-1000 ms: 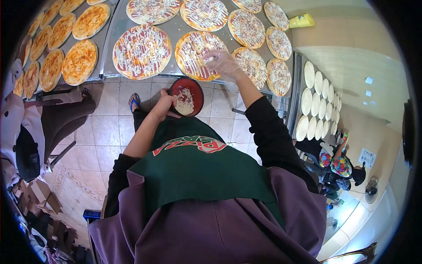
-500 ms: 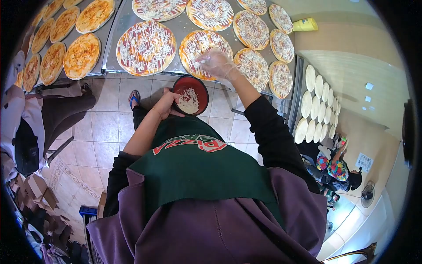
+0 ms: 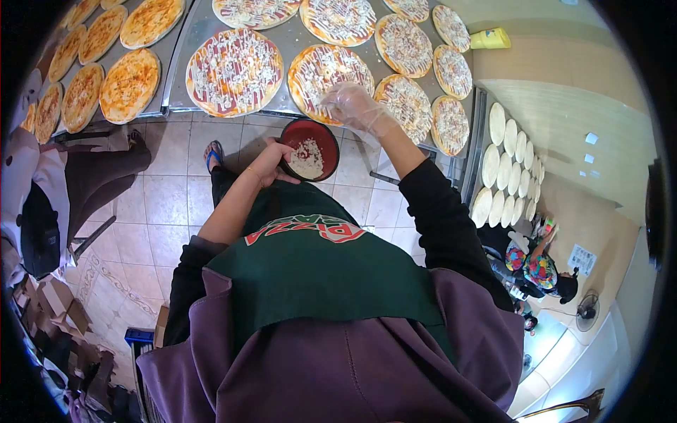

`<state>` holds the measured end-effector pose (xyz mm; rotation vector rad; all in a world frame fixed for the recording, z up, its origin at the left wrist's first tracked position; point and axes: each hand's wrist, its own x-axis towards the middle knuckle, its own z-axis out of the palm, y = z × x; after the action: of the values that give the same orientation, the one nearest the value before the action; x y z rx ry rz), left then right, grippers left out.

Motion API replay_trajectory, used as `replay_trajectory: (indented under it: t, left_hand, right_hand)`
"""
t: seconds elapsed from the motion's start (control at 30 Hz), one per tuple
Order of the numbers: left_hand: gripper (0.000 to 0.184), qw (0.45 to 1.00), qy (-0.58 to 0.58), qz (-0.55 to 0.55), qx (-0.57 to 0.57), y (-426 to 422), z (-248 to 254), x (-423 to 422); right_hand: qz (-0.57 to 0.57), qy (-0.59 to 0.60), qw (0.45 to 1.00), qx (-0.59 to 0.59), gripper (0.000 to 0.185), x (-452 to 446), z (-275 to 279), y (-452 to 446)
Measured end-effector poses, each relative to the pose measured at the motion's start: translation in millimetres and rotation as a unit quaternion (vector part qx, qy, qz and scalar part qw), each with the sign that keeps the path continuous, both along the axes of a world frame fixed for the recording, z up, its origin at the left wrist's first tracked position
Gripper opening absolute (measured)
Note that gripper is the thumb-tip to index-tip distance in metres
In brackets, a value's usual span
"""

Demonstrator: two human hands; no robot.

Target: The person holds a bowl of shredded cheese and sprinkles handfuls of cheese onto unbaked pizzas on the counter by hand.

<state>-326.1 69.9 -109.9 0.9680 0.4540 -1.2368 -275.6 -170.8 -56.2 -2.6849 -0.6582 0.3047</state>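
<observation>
My left hand [image 3: 269, 163] grips the rim of a dark bowl with a red inside [image 3: 325, 138]. White crumbled cheese [image 3: 307, 160] lies in the bowl, just off the table's front edge. My right hand [image 3: 352, 107], in a clear plastic glove, is over the lower right part of a pizza [image 3: 321, 67] with white sauce stripes and white crumbs. Its fingers are bent together, and what they hold, if anything, is too small to name. Left of it lies another topped pizza [image 3: 235, 73], and to its right a third [image 3: 403, 106].
More pizzas cover the metal table [image 3: 282, 106]. Sauce-covered pizzas [image 3: 130, 85] lie on the left table, with a person [image 3: 42, 190] beside it. Pale dough bases [image 3: 491, 166] fill a rack at right. A yellow container [image 3: 490, 39] lies beyond the table. People [image 3: 541, 271] stand farther right.
My right hand has moved slightly over the same pizza, and its fingers are bent inward. The bowl in my left hand has shifted a little to the right and up.
</observation>
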Motion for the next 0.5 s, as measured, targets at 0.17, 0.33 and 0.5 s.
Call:
replay_trajectory:
  t: [0.17, 0.33, 0.5]
  left_hand:
    - [0.059, 1.000, 0.005, 0.003, 0.029, -9.8, -5.7, -4.4]
    - [0.063, 1.000, 0.020, -0.007, -0.018, -16.0, -16.9, -6.3]
    - [0.060, 0.999, 0.024, -0.015, -0.031, -23.1, -20.2, -8.7]
  right_hand:
    - [0.042, 0.010, 0.998, -0.047, 0.027, -4.7, 2.0, -9.3]
    - [0.015, 0.000, 1.000, 0.020, 0.028, -11.6, 5.3, -14.8]
    - [-0.001, -0.004, 1.000, -0.023, 0.026, -11.3, -5.8, -27.8]
